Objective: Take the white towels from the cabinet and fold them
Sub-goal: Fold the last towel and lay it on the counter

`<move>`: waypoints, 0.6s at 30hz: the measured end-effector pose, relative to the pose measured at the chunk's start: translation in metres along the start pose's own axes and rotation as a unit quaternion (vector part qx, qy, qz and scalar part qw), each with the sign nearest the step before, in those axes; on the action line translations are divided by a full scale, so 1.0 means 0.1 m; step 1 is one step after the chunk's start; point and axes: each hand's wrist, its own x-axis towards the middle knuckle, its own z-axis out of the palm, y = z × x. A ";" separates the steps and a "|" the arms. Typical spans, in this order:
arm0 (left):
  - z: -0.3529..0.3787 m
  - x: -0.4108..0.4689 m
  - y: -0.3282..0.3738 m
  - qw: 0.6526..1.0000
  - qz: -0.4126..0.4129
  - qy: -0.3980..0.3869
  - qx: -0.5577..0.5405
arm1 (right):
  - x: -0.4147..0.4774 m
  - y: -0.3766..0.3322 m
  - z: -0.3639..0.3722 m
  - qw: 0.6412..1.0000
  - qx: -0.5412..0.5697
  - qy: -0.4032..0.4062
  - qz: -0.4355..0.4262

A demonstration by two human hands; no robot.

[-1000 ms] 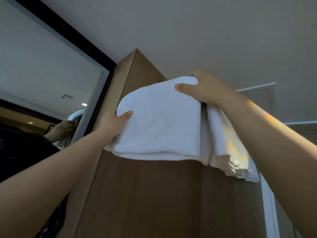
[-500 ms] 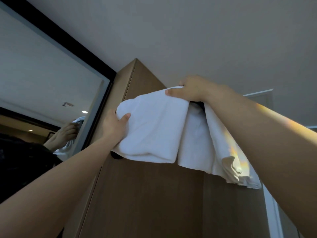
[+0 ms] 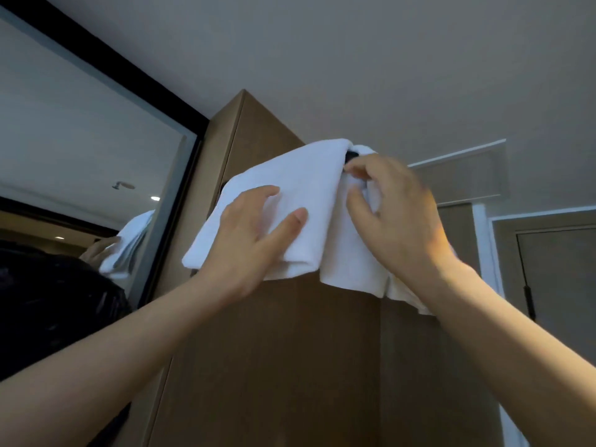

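Two hands, one bundle of white towels (image 3: pixel 300 195), one tall brown cabinet (image 3: pixel 274 350).

Towels, location: high against the cabinet's upper front, draped in several folds with the lower edges hanging free.

Left hand (image 3: pixel 251 237): fingers straight and spread, palm flat on the front of the left fold. Half a second ago it clutched that fold's left edge with the thumb in front. It has let go and now only presses.

Right hand (image 3: pixel 400 217): fingers curled, thumb and forefinger nipping a bunch of cloth at the gap between the folds. Earlier it gripped the bundle from above. It has since dropped to the front face, so the top of the bundle is now bare.

Dark object (image 3: pixel 351 155): small and black, showing between the folds just above the right fingers. Its kind cannot be made out.

Mirror (image 3: pixel 90 140), left of the cabinet: reflects a hand and white cloth, dim and small.

Hidden or unclear:
- The number of towels in the bundle.
- Whatever bears them from behind.
- The right fingertips, smeared by motion.
- The right-hand fold, partly behind the right wrist.
- Both arms, cut off at the edge of view.
- The cabinet's base.
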 end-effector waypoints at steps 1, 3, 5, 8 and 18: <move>0.01 -0.05 0.08 1.000 0.017 -0.018 0.009 | -0.16 0.01 -0.03 1.000 0.026 0.015 0.007; 0.02 -0.11 0.16 0.998 0.041 -0.039 0.033 | -0.35 0.10 -0.03 0.996 0.076 -0.025 0.040; 0.03 -0.12 0.19 0.996 0.050 -0.051 0.058 | -0.41 0.21 0.00 0.985 0.115 -0.115 0.059; 0.05 -0.12 0.20 0.994 0.039 -0.065 0.074 | -0.39 0.37 0.09 0.967 0.120 -0.219 0.046; -0.14 -0.04 0.25 0.990 0.035 -0.078 0.113 | -0.29 0.37 0.34 0.926 -0.079 -0.322 -0.184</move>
